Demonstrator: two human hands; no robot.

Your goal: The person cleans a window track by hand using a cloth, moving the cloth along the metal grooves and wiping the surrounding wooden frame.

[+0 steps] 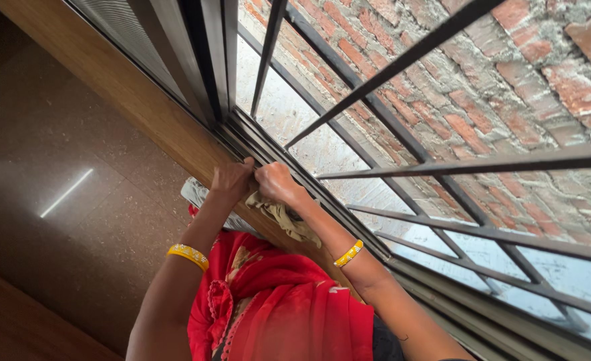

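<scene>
Both hands press at the dark window track [242, 137]. The right hand [275, 182] has its fingers closed on a beige cloth [285, 219] hanging just below; the left hand [230, 180] curls its fingers over the wooden sill [141, 107].

Both hands [255, 182] press a rag [285, 219] (crumpled, beige) onto the window track [339, 210].

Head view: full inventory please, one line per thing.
window track: one, dark metal, along the sill under both hands
grille bars: several, dark, across the window opening
brick wall: one, red-brown, outside beyond the bars
wooden sill: one, brown, beside the track
floor: brown speckled, lower left
cloth: one, beige, bunched under the right hand
red garment: one, bottom centre
bangles: two, yellow, one per wrist
left hand: on the track
right hand: gripping the cloth
</scene>
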